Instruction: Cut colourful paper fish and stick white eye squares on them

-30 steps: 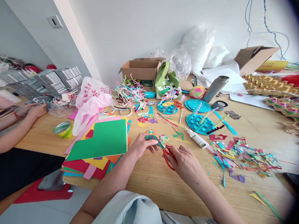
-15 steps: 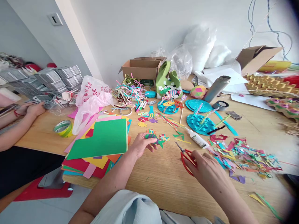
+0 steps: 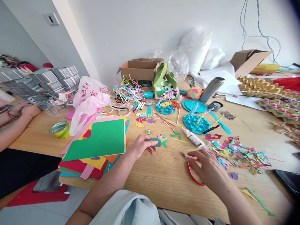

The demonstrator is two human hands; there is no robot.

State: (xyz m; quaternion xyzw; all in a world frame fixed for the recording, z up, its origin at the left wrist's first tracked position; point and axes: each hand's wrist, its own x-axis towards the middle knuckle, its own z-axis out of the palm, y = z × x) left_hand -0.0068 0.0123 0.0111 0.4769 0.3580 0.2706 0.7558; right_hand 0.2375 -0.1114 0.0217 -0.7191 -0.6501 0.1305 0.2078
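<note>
My left hand [image 3: 138,146] pinches a green paper fish cut-out [image 3: 158,142] just above the wooden table [image 3: 161,178], beside the stack of coloured paper sheets [image 3: 98,142]. My right hand [image 3: 207,168] lies over the red-handled scissors [image 3: 193,173], which rest flat on the table with the blade tips pointing left. Its fingers are spread loosely over the handles. A white glue bottle [image 3: 193,138] lies just beyond it.
A heap of paper scraps [image 3: 236,153] is at the right. Small paper fish [image 3: 142,120], blue paper plates [image 3: 197,123], markers, a steel bottle [image 3: 211,90], tape rolls [image 3: 59,129] and boxes lie farther back. Another person's arms [image 3: 14,120] rest at the left edge.
My right hand carried the scissors away from the fish cut-out, to the right, and lowered them onto the table. The left hand kept hold of the cut-out.
</note>
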